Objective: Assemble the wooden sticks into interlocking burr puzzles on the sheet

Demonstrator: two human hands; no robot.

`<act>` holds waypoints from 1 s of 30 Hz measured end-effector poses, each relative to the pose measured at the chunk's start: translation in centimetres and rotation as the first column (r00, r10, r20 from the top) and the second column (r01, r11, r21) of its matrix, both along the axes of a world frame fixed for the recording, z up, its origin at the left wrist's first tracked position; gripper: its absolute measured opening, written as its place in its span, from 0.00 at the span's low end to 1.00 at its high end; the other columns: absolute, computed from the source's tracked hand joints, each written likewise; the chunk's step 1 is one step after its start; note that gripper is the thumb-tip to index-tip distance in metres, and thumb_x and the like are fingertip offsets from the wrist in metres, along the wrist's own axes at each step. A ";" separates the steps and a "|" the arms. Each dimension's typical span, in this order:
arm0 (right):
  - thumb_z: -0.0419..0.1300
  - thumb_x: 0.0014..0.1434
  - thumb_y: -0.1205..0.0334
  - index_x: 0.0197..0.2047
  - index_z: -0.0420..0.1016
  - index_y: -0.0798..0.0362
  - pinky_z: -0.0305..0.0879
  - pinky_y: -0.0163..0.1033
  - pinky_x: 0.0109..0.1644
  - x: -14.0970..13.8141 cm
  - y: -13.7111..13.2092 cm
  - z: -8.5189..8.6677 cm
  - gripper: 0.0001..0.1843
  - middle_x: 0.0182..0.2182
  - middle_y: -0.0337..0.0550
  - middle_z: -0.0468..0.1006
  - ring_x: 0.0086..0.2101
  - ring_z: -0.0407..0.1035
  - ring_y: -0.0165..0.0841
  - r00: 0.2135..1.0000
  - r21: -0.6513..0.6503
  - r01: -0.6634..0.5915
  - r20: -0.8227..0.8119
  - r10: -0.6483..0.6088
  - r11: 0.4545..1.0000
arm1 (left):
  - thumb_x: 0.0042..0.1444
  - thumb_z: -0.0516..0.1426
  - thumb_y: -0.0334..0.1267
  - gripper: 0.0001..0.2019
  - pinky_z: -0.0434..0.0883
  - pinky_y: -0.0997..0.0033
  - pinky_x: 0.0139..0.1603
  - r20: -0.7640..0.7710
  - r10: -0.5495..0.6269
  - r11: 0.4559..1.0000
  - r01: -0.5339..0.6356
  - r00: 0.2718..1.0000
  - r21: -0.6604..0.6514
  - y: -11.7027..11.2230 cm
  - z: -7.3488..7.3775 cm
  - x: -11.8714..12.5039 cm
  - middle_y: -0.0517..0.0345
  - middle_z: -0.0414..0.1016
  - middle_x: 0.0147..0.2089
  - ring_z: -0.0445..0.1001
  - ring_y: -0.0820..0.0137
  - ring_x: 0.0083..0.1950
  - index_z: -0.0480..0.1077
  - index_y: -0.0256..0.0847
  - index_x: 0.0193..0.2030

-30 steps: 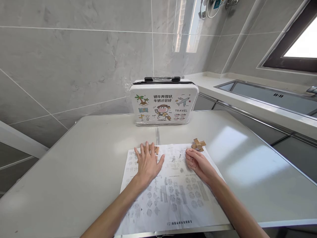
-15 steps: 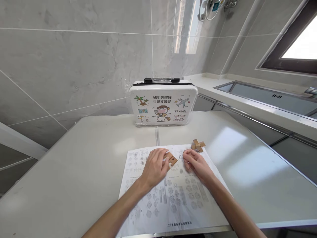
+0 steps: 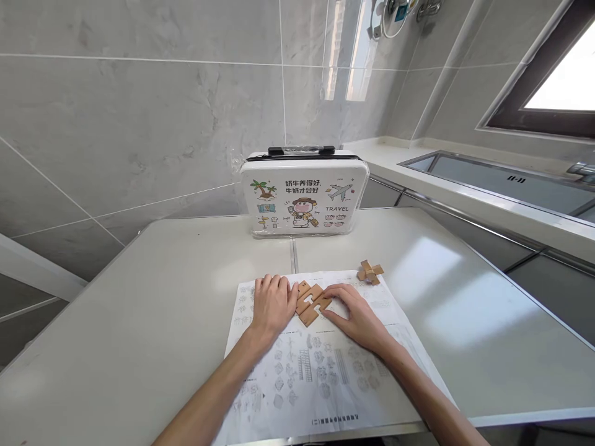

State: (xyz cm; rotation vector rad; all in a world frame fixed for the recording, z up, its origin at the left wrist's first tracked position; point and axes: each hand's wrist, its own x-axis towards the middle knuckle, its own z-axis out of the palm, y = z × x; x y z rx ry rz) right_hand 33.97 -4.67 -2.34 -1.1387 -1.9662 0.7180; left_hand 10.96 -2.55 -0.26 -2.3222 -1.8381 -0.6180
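Observation:
Several notched wooden puzzle pieces (image 3: 310, 300) lie side by side on a printed instruction sheet (image 3: 320, 365) on the white table (image 3: 153, 303). My left hand (image 3: 272, 303) rests flat on the sheet just left of the pieces, fingers stretched out and close together, its thumb side touching them. My right hand (image 3: 356, 313) lies to their right, fingers extended with the tips on the pieces' right edge. An assembled wooden cross-shaped puzzle (image 3: 370, 272) sits beyond my right hand at the sheet's far right corner.
A small white suitcase-shaped case (image 3: 304, 193) with cartoon prints stands upright at the table's far edge against the tiled wall. A counter with a sunken steel sink (image 3: 502, 179) runs along the right. The table's near edge is just below the sheet.
My left hand drew wooden pieces from the sheet's far edge toward the middle and laid them down flat. My right hand moved left until its fingertips met them.

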 end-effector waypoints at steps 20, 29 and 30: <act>0.70 0.59 0.59 0.42 0.71 0.46 0.66 0.51 0.52 0.1 -0.4 1.2 0.11 0.42 0.43 0.75 0.47 0.67 0.45 0.991 -0.141 -0.079 0.099 0.093 0.987 | 0.72 0.45 0.57 0.21 0.60 0.72 0.27 0.797 0.078 0.921 0.262 0.599 -0.287 -0.9 1.0 1.2 0.68 0.61 0.21 0.60 0.73 0.22 0.62 0.44 0.35; 0.65 0.65 0.57 0.47 0.74 0.45 0.64 0.53 0.52 0.0 -0.4 0.9 0.09 0.43 0.46 0.76 0.45 0.67 0.45 0.981 -0.071 -0.126 0.139 0.135 0.990 | 0.72 0.45 0.55 0.18 0.58 0.76 0.26 0.933 0.177 0.894 0.346 0.315 -0.286 -0.7 1.1 1.5 0.66 0.61 0.29 0.55 0.77 0.24 0.62 0.44 0.40; 0.63 0.66 0.57 0.46 0.74 0.45 0.64 0.53 0.51 0.0 -0.4 0.9 0.06 0.42 0.46 0.76 0.44 0.67 0.45 0.981 -0.059 -0.127 0.141 0.134 0.990 | 0.72 0.45 0.53 0.17 0.58 0.76 0.26 0.933 0.185 0.892 0.345 0.310 -0.291 -0.7 1.1 1.5 0.66 0.61 0.30 0.55 0.77 0.24 0.62 0.44 0.40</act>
